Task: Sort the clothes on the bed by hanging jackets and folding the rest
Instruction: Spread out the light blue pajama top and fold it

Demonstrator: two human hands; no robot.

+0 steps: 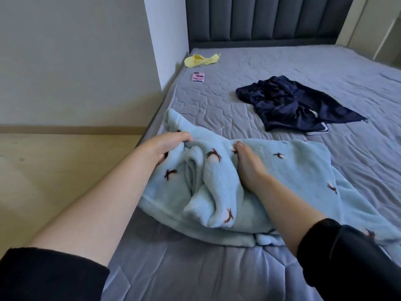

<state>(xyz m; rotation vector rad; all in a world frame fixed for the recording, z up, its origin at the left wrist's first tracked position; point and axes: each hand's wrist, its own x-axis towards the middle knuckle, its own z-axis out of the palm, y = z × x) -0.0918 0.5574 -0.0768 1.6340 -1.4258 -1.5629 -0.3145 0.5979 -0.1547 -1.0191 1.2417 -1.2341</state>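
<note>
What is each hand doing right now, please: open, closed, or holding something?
Left hand: closed, gripping a fold of the blue fleece garment.
Right hand: lies on the same garment; whether it pinches cannot be told.

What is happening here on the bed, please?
A person is working on a light blue fleece garment at the near edge of the bed. The left hand grips a bunch of it, and the right hand rests on it. It is crumpled, not yet folded. A dark blue garment, a yellow cloth and a phone lie farther up.
</note>
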